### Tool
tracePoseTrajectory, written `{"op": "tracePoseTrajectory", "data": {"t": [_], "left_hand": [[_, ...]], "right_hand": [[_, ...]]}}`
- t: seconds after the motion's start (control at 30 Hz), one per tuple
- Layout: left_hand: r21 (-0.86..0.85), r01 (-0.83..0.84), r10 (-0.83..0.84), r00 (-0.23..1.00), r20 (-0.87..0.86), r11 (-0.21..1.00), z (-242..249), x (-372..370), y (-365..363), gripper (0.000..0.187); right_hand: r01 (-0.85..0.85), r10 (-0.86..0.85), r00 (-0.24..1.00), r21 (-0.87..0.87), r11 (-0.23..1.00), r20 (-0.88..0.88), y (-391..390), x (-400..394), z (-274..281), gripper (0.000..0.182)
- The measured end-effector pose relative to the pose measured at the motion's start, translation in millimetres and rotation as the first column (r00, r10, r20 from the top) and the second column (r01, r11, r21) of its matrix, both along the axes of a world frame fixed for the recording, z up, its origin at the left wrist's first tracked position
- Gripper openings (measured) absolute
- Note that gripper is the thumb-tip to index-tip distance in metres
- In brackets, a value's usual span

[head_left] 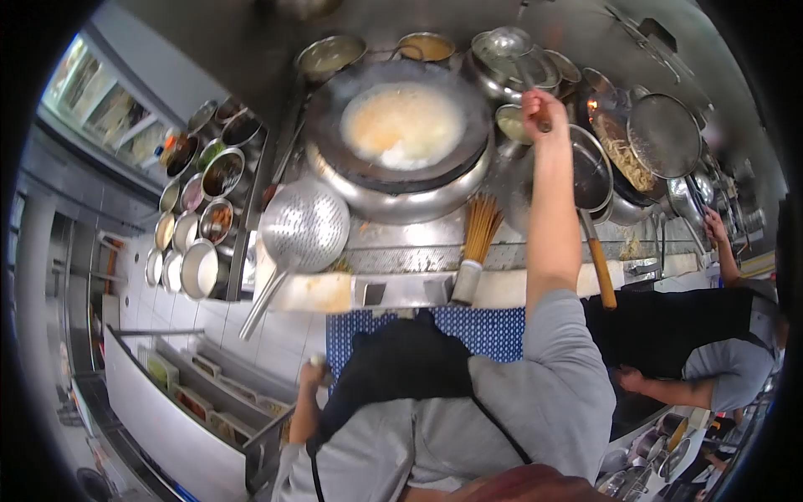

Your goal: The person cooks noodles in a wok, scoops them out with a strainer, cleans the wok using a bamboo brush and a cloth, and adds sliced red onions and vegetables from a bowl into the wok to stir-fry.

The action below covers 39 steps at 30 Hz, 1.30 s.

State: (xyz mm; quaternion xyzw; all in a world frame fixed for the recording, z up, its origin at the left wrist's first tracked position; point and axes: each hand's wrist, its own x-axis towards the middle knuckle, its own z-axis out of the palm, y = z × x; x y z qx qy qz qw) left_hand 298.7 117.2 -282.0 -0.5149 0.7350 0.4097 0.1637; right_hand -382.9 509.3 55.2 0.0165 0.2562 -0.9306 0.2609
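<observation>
Gripping ladle (pixel 508 42), right hand (pixel 544 115) beyond bamboo brush (pixel 481 238), perforated skimmer (pixel 305 224) beside wok (pixel 326 125), left hand (pixel 314 373), grip unclear

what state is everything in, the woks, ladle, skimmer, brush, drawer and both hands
center wok: holding pale, cloudy liquid
ladle: held over the cooktop
right hand: closed on the ladle's handle
left hand: lowered, grip unclear
skimmer: set down, empty
brush: resting bristles away from the person
right-hand wok: noodles inside, flame visible
drawer: open, containers inside
</observation>
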Motion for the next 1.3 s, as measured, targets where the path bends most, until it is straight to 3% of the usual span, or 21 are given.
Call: {"op": "tracePoseTrajectory", "data": {"t": [0.03, 0.1, 0.17, 0.23, 0.27, 0.33, 0.37, 0.43, 0.5, 0.57, 0.73, 0.8, 0.9, 0.97, 1.03, 1.1, 1.17, 1.23, 1.3], "left_hand": [[0.110, -0.033, 0.040, 0.997, -0.061, 0.993, 17.7, -13.0, 0.0, 0.046], [-0.011, 0.141, -0.141, 0.990, 0.004, 0.990, -39.8, -17.1, -31.0, 0.046], [-0.038, 0.296, -0.298, 0.950, -0.092, 0.954, -5.1, -37.5, -31.0, 0.050], [0.019, 0.281, -0.279, 0.957, -0.081, 0.959, 0.7, -49.5, -39.3, 0.051], [0.044, 0.277, -0.273, 0.959, -0.075, 0.960, 3.2, -47.9, -43.3, 0.052], [0.051, 0.315, -0.310, 0.947, -0.082, 0.948, -26.0, -35.3, -57.5, 0.051], [0.053, 0.337, -0.332, 0.939, -0.089, 0.940, -42.6, -29.8, -65.3, 0.050], [-0.025, 0.453, -0.453, 0.889, -0.059, 0.891, -57.6, -15.6, -75.7, 0.048], [-0.035, 0.541, -0.542, 0.838, -0.053, 0.840, -75.4, 5.4, -90.2, 0.052], [0.000, 0.456, -0.456, 0.890, 0.021, 0.890, -62.9, 17.5, -94.5, 0.059], [0.005, 0.466, -0.455, 0.862, 0.223, 0.885, -45.0, 41.3, -107.0, 0.073], [0.003, 0.509, -0.491, 0.830, 0.266, 0.861, -45.1, 48.8, -112.0, 0.077], [0.139, 0.240, -0.265, 0.943, 0.200, 0.961, 32.9, 21.7, -96.3, 0.072], [0.128, 0.248, -0.266, 0.952, 0.150, 0.960, -3.3, 17.8, -102.0, 0.069], [0.024, 0.250, -0.250, 0.958, 0.143, 0.968, -63.1, 13.3, -103.4, 0.068], [0.037, 0.350, -0.352, 0.931, 0.102, 0.936, -91.9, -0.4, -100.8, 0.071], [0.062, 0.330, -0.334, 0.939, 0.078, 0.942, -83.7, -23.9, -91.6, 0.066], [0.079, 0.457, -0.462, 0.884, 0.071, 0.886, -71.6, -46.8, -88.1, 0.065], [0.004, 0.498, -0.497, 0.867, 0.039, 0.867, -45.7, -65.3, -78.7, 0.060]], "right_hand": [[-0.065, 0.070, 0.997, -0.134, 0.989, 0.029, 0.1, 9.1, 1.7, 0.015], [-0.105, 0.125, 0.991, -0.283, 0.953, 0.055, -13.3, 58.7, 21.1, 0.015], [-0.108, 0.145, 0.985, -0.312, 0.944, 0.098, -27.6, 95.7, 26.2, 0.016], [-0.129, 0.185, 0.970, -0.315, 0.940, 0.155, -46.3, 125.5, 29.0, 0.018], [-0.151, 0.192, 0.969, -0.245, 0.958, 0.153, -54.5, 130.0, 21.7, 0.018], [-0.145, 0.138, 0.988, 0.129, 0.981, 0.066, -73.7, 142.1, 9.5, 0.015], [-0.107, 0.124, 0.992, 0.341, 0.934, -0.026, -84.4, 150.1, 6.7, 0.013], [0.254, -0.026, 0.954, 0.763, 0.594, -0.298, -121.6, 189.0, 11.1, 0.014], [0.238, 0.116, 0.938, 0.852, 0.467, -0.326, -133.5, 194.3, 0.9, 0.011], [0.299, 0.168, 0.912, 0.887, 0.352, -0.374, -146.0, 202.2, -2.7, 0.009], [0.428, 0.330, 0.857, 0.903, -0.029, -0.396, -163.8, 192.8, -22.8, 0.006], [0.348, 0.336, 0.878, 0.936, 0.043, -0.342, -166.9, 187.0, -26.6, 0.005], [0.214, 0.377, 0.887, 0.960, 0.182, -0.269, -177.5, 199.8, -7.3, 0.003], [0.157, 0.470, 0.850, 0.965, 0.209, -0.240, -174.2, 204.3, -4.0, 0.002], [0.185, 0.540, 0.810, 0.973, 0.135, -0.229, -168.3, 222.0, 5.0, 0.025], [0.205, 0.611, 0.761, 0.974, 0.094, -0.219, -156.7, 248.2, 19.4, 0.044], [0.223, 0.666, 0.726, 0.975, 0.008, -0.172, -138.5, 266.8, 24.4, 0.063], [0.268, 0.726, 0.672, 0.962, -0.056, -0.145, -119.4, 283.0, 29.7, 0.067], [0.335, 0.697, 0.702, 0.931, -0.142, -0.146, -108.8, 304.5, 25.7, 0.068]]}}
